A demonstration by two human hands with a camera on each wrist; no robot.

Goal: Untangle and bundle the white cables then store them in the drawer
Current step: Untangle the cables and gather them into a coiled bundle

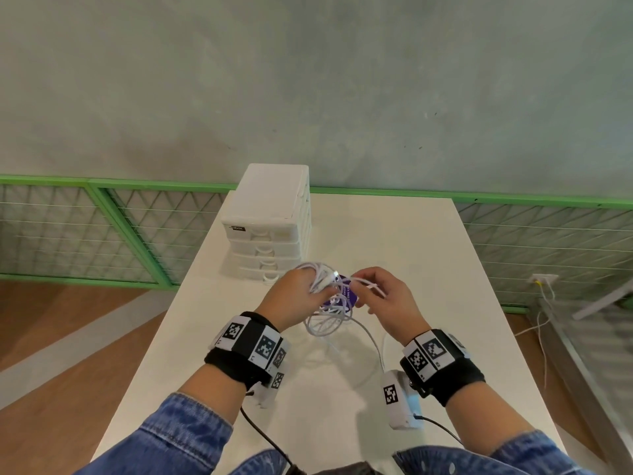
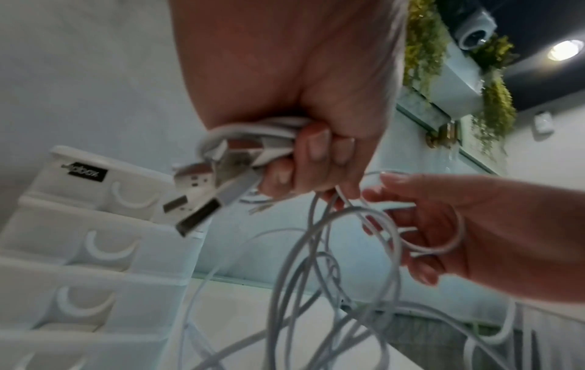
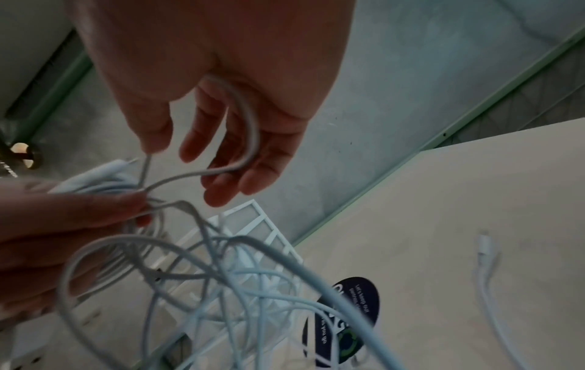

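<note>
Presently, left hand [image 2: 319, 140] grips bunched white cables [image 2: 332, 262]; right hand [image 3: 221, 105] hooks 1 loop; drawers [image 1: 265, 248] closed.

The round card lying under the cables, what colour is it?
Purple with white lettering: the round card shows its colour best in the head view, partly covered by the white cables.

White cables [image 1: 327, 305]: thin, tangled in loose loops, lifted above the desk [image 1: 428, 269]; USB plugs [image 2: 196, 200] bunched at one end; one strand trails onto the desk.
Drawer unit [image 1: 270, 228]: white, four drawers, all closed, at desk's far edge.
</note>
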